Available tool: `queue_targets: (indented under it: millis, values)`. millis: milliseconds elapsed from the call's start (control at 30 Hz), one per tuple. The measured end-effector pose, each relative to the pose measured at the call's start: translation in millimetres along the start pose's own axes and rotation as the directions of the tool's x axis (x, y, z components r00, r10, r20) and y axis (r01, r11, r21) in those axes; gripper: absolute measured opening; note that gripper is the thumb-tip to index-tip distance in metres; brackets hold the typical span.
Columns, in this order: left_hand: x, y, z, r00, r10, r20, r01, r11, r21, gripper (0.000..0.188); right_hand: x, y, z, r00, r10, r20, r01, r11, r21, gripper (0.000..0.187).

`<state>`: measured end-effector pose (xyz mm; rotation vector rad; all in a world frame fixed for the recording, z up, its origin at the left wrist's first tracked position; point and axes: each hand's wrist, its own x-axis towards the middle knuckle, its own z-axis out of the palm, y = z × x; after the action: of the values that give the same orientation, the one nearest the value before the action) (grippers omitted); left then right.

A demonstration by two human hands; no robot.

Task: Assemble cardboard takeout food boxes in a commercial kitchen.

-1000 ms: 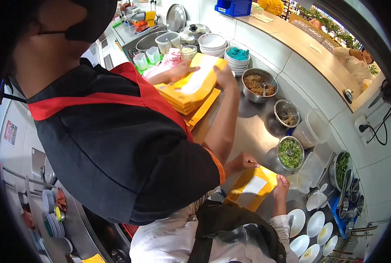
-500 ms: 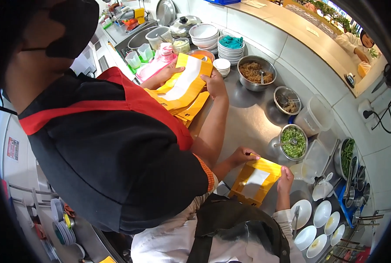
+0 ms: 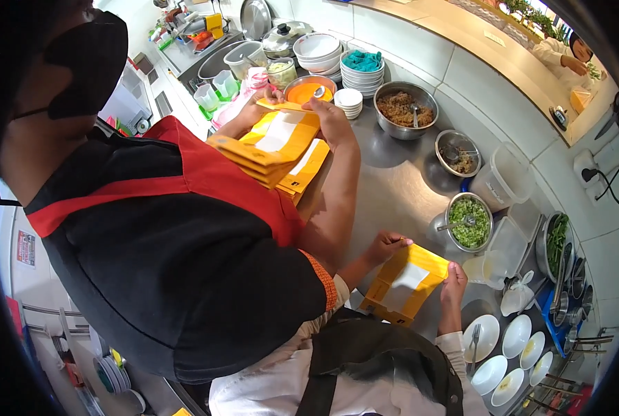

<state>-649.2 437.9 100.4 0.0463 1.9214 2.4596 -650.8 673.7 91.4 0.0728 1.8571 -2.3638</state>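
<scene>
A yellow cardboard food box (image 3: 427, 262) with a white panel, partly folded, is held up in front of me. My left hand (image 3: 387, 247) pinches its upper left corner. Gripping the upper right edge is my right hand (image 3: 454, 279), thumb on the near face. The lower end of the box hangs over the steel counter's near edge, close to my dark apron (image 3: 382, 350). Just beyond it stands a steel bowl of chopped greens (image 3: 469, 222) with a spoon in it.
Close on my left, a co-worker in a red apron (image 3: 198, 156) holds similar yellow boxes (image 3: 282, 135). Bowls of brown food (image 3: 405, 109) and stacked white bowls (image 3: 362, 73) line the wall. White bowls (image 3: 490, 374) and a blue tray of ladles (image 3: 558, 326) are at right.
The co-worker's hands have tilted and shifted their yellow boxes, uncovering an orange-filled bowl behind. My own box stays in both hands, almost unmoved. The view has shifted slightly.
</scene>
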Motion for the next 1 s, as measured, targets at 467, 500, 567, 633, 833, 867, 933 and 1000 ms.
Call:
queue_targets:
  millis: [467,500,567,633,833,867,933,1000]
  values:
    - [-3.6,3.7,2.0,0.999,-0.026,0.031,0.027,0.999,-0.029,0.019,-3.8,-11.4,8.6,1.000,-0.016,-0.015,0.013,0.986,-0.165,0.011]
    - [-3.3,1.4,2.4,0.999,-0.028,0.037,0.030,0.999,-0.030,0.019,-4.6,-12.0,9.2,0.998,-0.052,-0.042,0.045,0.985,-0.165,0.010]
    - [-4.5,-4.4,5.0,0.997,-0.064,0.038,0.065,0.997,-0.043,0.020,-7.0,-8.9,5.6,0.997,-0.047,-0.055,0.039,0.990,-0.132,0.010]
    - [-4.1,2.2,7.8,0.996,-0.077,0.043,0.078,0.997,-0.025,0.020,-5.7,-8.2,4.7,0.997,-0.042,-0.066,0.036,0.994,-0.099,0.010]
    - [0.5,5.1,3.6,0.989,-0.144,0.033,0.146,0.986,-0.075,0.025,1.4,-30.8,23.6,0.996,-0.059,-0.070,0.054,0.996,-0.066,0.016]
    - [0.1,6.7,-2.4,0.984,-0.136,0.112,0.156,0.969,-0.194,0.036,5.7,-33.2,27.1,0.997,-0.056,-0.055,0.057,0.998,0.006,0.016]
    - [-4.3,17.0,-9.8,0.959,-0.004,0.284,0.117,0.918,-0.380,0.044,14.6,-32.6,31.0,0.996,-0.032,-0.083,0.046,0.984,0.173,0.017]
    - [-6.1,20.7,-12.2,0.929,-0.012,0.369,0.129,0.947,-0.295,0.044,17.8,-45.4,42.0,0.987,-0.018,-0.159,0.063,0.958,0.280,0.017]
